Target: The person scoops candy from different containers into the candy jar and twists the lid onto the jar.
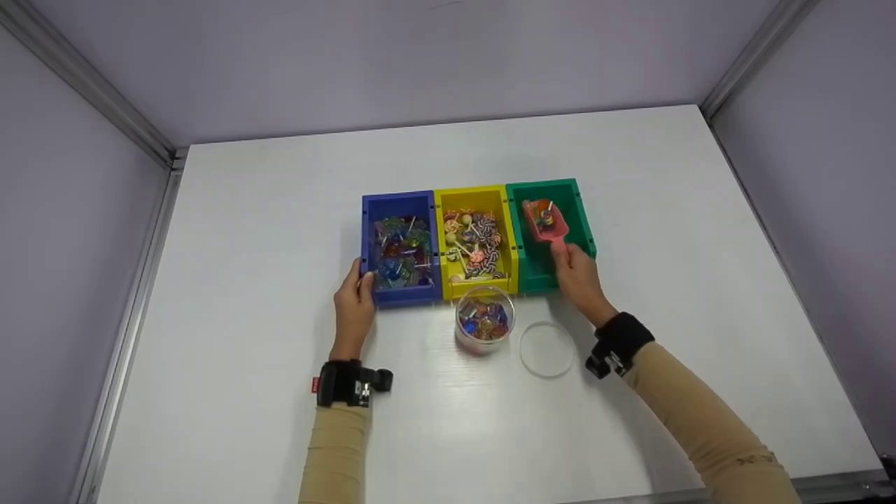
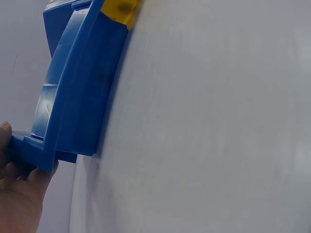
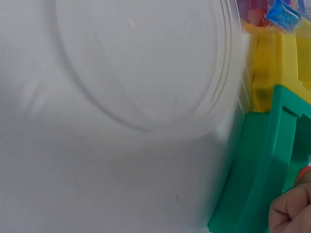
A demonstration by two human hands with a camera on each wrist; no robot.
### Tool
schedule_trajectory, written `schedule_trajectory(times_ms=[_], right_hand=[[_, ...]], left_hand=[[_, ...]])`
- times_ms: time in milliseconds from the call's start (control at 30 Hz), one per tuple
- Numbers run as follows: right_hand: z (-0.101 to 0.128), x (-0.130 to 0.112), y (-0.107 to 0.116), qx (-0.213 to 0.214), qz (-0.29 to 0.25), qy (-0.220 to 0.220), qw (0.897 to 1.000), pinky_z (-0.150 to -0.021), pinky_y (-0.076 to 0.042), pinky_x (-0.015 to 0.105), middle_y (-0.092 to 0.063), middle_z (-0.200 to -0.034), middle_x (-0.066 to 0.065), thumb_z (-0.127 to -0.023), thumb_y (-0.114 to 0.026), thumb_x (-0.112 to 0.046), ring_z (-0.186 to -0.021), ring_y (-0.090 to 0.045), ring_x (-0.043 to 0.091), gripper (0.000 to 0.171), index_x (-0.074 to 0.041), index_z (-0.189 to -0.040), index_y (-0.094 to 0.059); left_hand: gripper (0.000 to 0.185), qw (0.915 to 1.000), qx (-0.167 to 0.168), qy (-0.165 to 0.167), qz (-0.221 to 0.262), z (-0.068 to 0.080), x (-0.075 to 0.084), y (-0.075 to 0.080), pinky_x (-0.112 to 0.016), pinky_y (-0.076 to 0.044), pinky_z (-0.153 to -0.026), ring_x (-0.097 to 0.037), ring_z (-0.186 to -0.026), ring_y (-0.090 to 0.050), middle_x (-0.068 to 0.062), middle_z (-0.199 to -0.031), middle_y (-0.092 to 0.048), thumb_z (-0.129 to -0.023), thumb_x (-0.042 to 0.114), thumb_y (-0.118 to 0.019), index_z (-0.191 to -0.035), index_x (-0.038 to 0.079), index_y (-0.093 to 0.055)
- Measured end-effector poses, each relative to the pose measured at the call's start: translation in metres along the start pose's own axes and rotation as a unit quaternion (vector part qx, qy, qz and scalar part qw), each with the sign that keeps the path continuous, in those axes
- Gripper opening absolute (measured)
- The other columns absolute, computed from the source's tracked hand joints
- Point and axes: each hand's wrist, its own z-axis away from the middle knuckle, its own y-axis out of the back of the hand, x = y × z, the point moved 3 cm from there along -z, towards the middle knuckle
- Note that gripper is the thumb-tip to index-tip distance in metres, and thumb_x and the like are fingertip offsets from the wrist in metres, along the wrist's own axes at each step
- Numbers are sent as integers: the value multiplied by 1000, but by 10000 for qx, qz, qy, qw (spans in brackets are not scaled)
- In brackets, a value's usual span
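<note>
My right hand point(image 1: 579, 280) grips the handle of a pink scoop point(image 1: 560, 234), whose bowl is over the inside of the green bin point(image 1: 579, 210). Colourful wrapped candies point(image 1: 544, 213) lie in the scoop, one with a white stick. With thumb and fingers my left hand point(image 1: 354, 301) pinches the near left corner of the blue bin point(image 1: 408, 297); the left wrist view shows the fingers point(image 2: 41, 177) at that bin's rim. Wrapped candies and lollipops point(image 1: 402, 252) fill part of the blue bin. In the right wrist view only part of the right hand point(image 3: 294, 206) shows.
Between the blue and green bins sits a yellow bin point(image 1: 455, 288) with striped lollipops and candies point(image 1: 483, 241). A clear jar point(image 1: 484, 346) holding wrapped candies stands in front of it. A round clear lid point(image 1: 521, 350) lies on the white table point(image 1: 280, 210) to the jar's right.
</note>
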Motion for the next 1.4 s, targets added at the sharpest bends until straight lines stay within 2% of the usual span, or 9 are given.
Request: schedule_trajectory(times_ms=[167, 433, 767, 933, 1033, 1267, 1400], right_hand=[[4, 4, 8, -42, -10, 144, 9999, -57, -30, 22, -37, -69, 0, -104, -41, -27, -66, -39, 14, 34, 1, -86, -51], [10, 11, 17, -391, 17, 107, 9992, -58, -34, 21, -43, -72, 0, -104, -41, -33, -68, -43, 13, 39, 3, -95, -55], [15, 11, 28, -463, 28, 342, 9983, -54, -33, 19, -42, -67, -3, -103, -43, -33, -60, -40, 3, 38, -1, -84, -52], [18, 9, 34, -479, -202, 419, 9978, -53, -34, 20, -42, -63, -6, -102, -46, -28, -57, -40, 4, 35, 1, -83, -53], [21, 8, 38, -633, -301, 420, 9967, -52, -34, 19, -43, -61, -8, -102, -46, -25, -56, -40, 4, 34, 3, -84, -54], [40, -21, 51, -951, -404, 531, 9932, -52, -33, 17, -43, -62, -5, -102, -46, -13, -55, -40, 1, 30, 11, -85, -51], [49, -34, 56, -1062, -352, 578, 9920, -52, -32, 17, -42, -61, -4, -102, -46, -12, -55, -39, 0, 31, 12, -84, -50]], left_hand=[[43, 9999, 61, -119, -18, 0, 0, 0, -50, -47, -106, -39, -128, -54, -31, -137, -53, -101, 8, -46, -140, -11, -42], [43, 9999, 77, -97, -80, 0, 0, 0, -50, -43, -110, -40, -132, -49, -32, -139, -49, -102, 8, -45, -139, -14, -40], [45, 9999, 25, 113, 42, 0, 0, -2, -47, -39, -115, -38, -137, -43, -29, -144, -45, -102, 10, -44, -142, -11, -38], [47, 9990, -50, 400, 206, 2, -1, -3, -47, -35, -118, -36, -141, -39, -25, -149, -42, -104, 13, -42, -145, -7, -35], [47, 9980, -79, 549, 305, 2, 0, -5, -45, -33, -120, -34, -143, -37, -23, -151, -40, -104, 14, -41, -147, -4, -33], [48, 9977, -41, 594, 334, 7, 8, -7, -45, -29, -122, -33, -147, -29, -22, -156, -32, -104, 11, -38, -150, -2, -28], [50, 9982, 146, 400, 421, 12, 15, -6, -45, -31, -121, -33, -148, -28, -21, -156, -31, -103, 9, -42, -150, -1, -29]])
